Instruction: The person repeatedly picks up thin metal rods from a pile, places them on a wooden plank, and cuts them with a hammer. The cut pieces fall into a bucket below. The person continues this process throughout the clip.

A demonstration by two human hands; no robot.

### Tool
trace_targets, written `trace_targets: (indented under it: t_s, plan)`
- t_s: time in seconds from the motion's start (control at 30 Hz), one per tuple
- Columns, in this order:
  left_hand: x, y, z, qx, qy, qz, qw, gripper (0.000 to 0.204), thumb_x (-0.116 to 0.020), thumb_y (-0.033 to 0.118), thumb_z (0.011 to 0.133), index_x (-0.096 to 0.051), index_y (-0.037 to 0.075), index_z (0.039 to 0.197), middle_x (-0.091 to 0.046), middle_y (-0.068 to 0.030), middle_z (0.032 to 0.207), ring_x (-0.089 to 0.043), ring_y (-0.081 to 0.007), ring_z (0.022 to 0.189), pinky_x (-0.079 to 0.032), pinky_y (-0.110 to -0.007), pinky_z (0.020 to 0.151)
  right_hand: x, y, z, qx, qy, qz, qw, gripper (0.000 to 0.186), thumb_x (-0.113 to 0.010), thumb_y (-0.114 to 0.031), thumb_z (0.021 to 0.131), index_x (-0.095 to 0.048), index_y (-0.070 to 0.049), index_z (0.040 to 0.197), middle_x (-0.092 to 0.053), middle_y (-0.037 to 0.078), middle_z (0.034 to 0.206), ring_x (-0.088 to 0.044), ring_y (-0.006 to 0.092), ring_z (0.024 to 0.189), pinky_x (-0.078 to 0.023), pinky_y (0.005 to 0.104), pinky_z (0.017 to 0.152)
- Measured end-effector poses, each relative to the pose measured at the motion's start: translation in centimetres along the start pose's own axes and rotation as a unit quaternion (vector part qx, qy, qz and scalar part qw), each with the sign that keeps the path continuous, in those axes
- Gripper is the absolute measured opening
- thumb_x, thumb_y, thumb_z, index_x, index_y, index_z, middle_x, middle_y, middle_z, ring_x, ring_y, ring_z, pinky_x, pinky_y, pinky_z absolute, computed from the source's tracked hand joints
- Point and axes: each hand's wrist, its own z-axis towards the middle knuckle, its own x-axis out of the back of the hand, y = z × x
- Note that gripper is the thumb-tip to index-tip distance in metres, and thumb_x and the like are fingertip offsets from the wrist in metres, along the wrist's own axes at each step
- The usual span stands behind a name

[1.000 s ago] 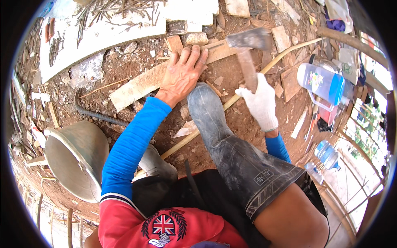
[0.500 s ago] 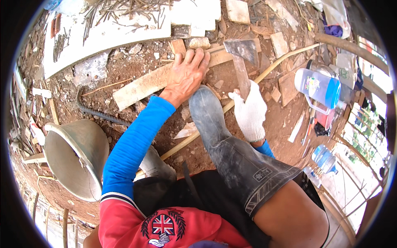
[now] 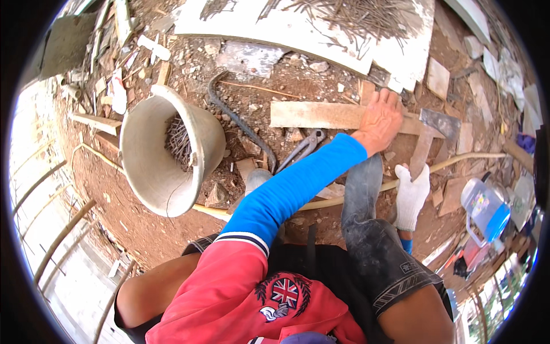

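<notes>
A rough wooden plank (image 3: pixel 315 116) lies across the dirt in front of me. My bare left hand (image 3: pixel 379 121) presses down on it, its fingers bent over the far edge. Beyond those fingers sits a small wood block (image 3: pixel 366 92). My right hand (image 3: pixel 412 192), in a white knitted glove, is closed round the wooden handle of a hatchet (image 3: pixel 422 152). The dark, flared head of the hatchet overlaps the plank's right end; I cannot tell whether they touch. One grey rubber boot (image 3: pixel 362 192) stands between my hands, just below the plank.
Left of me a tilted bucket (image 3: pixel 200 155) holds many thin metal pieces (image 3: pixel 179 143). A bent steel bar (image 3: pixel 235 117) and pincers (image 3: pixel 303 151) lie nearby. Behind is a white board (image 3: pixel 286 26) strewn with nails. A bamboo pole (image 3: pixel 325 204) crosses the ground; a jug (image 3: pixel 484 209) lies right.
The view has swung left, bringing the bucket's contents and the pincers into sight. The left hand stays on the plank, its fingers closer together. The right hand still grips the hatchet.
</notes>
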Motion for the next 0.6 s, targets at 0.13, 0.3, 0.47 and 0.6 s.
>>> trace_targets:
  t_s: [0.13,0.3,0.47,0.6]
  plan:
    - [9.1,-1.1,-1.6,0.082,-0.084,0.060,0.991,0.038,-0.074,0.010,0.084,-0.068,-0.001,0.120,-0.065,-0.0175,0.111,-0.058,-0.0297,0.112,-0.049,-0.045,0.097,-0.4,-2.7,0.5,-0.023,-0.016,0.096,0.995,0.033,-0.080,-0.006,0.092,-0.064,0.001,0.121,-0.071,0.005,0.094,-0.061,0.0098,0.072,-0.052,0.0278,0.064]
    - [25.4,-8.6,-4.4,0.057,-0.014,0.002,0.998,0.008,-0.063,-0.005,0.092,-0.064,0.003,0.089,-0.066,-0.0146,0.090,-0.067,-0.0301,0.088,-0.055,-0.046,0.087,0.4,-4.9,4.0,0.019,-0.070,0.089,0.993,0.036,-0.080,-0.006,0.092,-0.064,0.002,0.123,-0.072,0.004,0.093,-0.059,0.0062,0.068,-0.048,0.0246,0.058]
    - [35.7,-14.5,-13.6,0.225,-0.077,0.103,0.966,0.009,-0.065,0.000,0.094,-0.057,0.001,0.090,-0.058,-0.0126,0.087,-0.058,-0.0294,0.082,-0.050,-0.043,0.080,0.9,-4.1,7.4,0.040,-0.066,0.018,0.997,0.034,-0.080,-0.010,0.092,-0.064,0.002,0.120,-0.071,0.004,0.090,-0.060,0.0069,0.065,-0.048,0.0251,0.056]
    - [40.3,-16.9,-25.8,0.335,-0.127,0.135,0.924,0.014,-0.070,0.004,0.094,-0.061,0.002,0.106,-0.062,-0.0120,0.097,-0.059,-0.0293,0.088,-0.050,-0.044,0.086,0.8,-3.6,8.9,0.001,-0.068,0.029,0.997,0.026,-0.080,-0.014,0.095,-0.064,-0.001,0.110,-0.069,0.004,0.085,-0.061,0.0090,0.058,-0.049,0.0261,0.050]
